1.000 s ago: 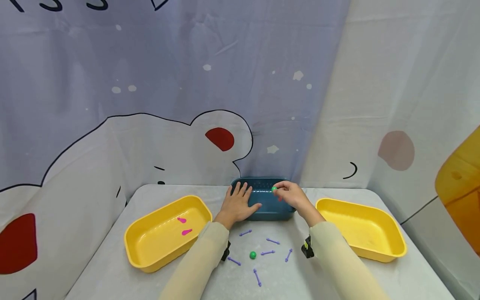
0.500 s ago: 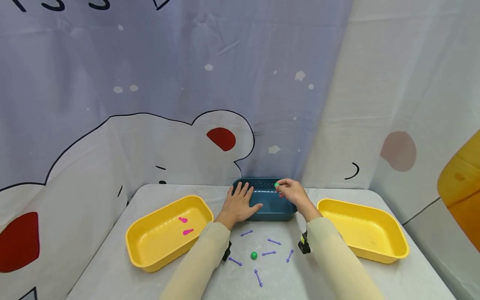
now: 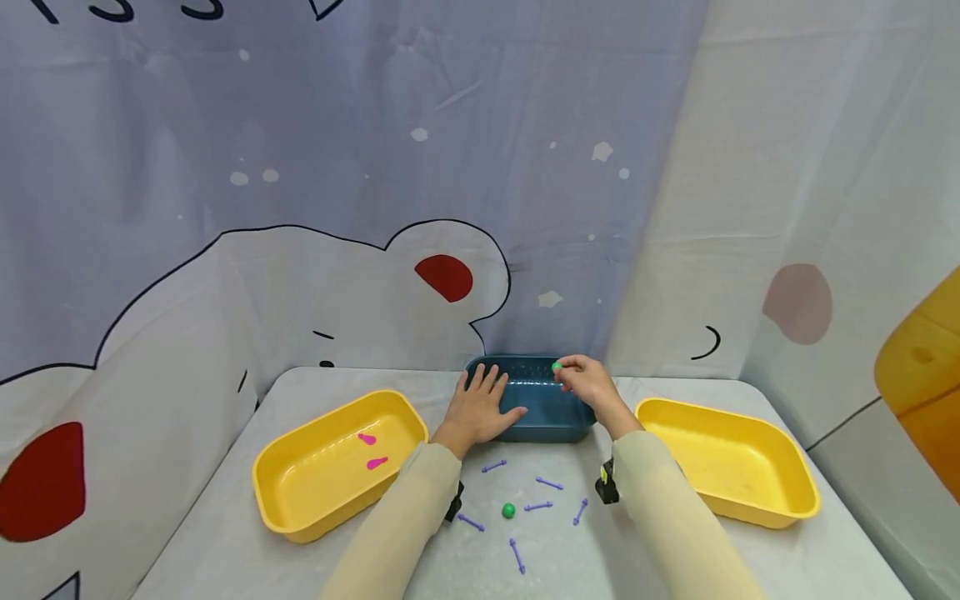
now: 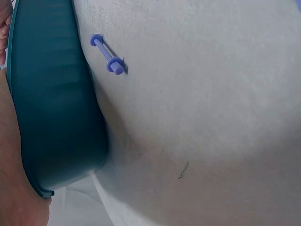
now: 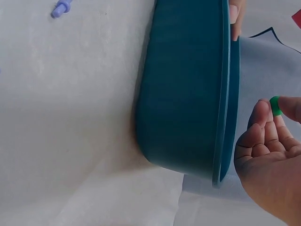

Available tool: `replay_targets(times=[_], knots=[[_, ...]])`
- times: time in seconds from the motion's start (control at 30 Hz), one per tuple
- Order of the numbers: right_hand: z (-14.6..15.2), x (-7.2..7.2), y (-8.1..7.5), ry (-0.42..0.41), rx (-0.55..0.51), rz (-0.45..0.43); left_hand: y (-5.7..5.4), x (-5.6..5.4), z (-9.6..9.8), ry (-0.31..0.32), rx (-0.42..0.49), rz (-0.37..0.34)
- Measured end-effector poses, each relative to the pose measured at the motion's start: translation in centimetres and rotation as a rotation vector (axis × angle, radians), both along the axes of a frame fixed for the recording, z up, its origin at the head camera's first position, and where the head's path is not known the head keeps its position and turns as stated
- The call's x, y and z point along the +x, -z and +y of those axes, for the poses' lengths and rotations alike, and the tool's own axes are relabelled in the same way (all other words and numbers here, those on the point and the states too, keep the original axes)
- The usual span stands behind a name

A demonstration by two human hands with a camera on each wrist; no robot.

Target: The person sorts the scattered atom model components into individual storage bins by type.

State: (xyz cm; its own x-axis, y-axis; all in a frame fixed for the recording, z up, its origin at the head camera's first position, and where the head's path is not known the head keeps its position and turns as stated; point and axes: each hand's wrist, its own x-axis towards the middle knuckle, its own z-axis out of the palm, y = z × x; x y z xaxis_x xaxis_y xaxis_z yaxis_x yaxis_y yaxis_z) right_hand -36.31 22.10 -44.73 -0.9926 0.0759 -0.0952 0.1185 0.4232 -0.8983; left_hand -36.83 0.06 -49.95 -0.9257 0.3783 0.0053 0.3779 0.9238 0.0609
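A dark teal basin [image 3: 551,432] stands at the back middle of the table. Over its left end lies my left hand [image 3: 474,410], fingers spread and straight, touching the rim. My right hand [image 3: 588,387] is above the basin's right end and pinches a small green ball [image 3: 557,367] between thumb and fingers. In the right wrist view the same green ball [image 5: 275,105] is partly covered by the thumb. Another green ball [image 3: 508,510] rests on the table in front, among several purple dumbbell-shaped pieces [image 3: 538,506]. The left wrist view shows one purple piece [image 4: 107,54] near the basin.
At left, a yellow tray [image 3: 285,500] contains two pink pieces [image 3: 377,463]. A second yellow tray [image 3: 757,512] stands at right, partly behind my right forearm. Behind the table hangs a printed curtain [image 3: 360,300], close to the basin's back edge.
My right hand has shifted slightly back and to the right with the green ball still pinched. The left hand keeps its place over the basin.
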Motion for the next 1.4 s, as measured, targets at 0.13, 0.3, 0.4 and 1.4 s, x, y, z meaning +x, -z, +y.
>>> replay_targets(times=[0.13, 0.3, 0.4, 1.4], knots=[[0.2, 0.0, -0.1, 0.004, 0.000, 0.005, 0.1, -0.1, 0.1, 0.005, 0.003, -0.003], [0.4, 0.2, -0.2, 0.002, 0.008, 0.011, -0.1, -0.1, 0.1, 0.005, 0.004, -0.007], [0.4, 0.6, -0.2, -0.020, 0.003, 0.016, -0.1, -0.1, 0.0, 0.004, 0.002, -0.010], [-2.2, 10.7, 2.3, -0.323, 0.045, 0.090, -0.2, 0.1, 0.0, 0.000, 0.006, 0.019]])
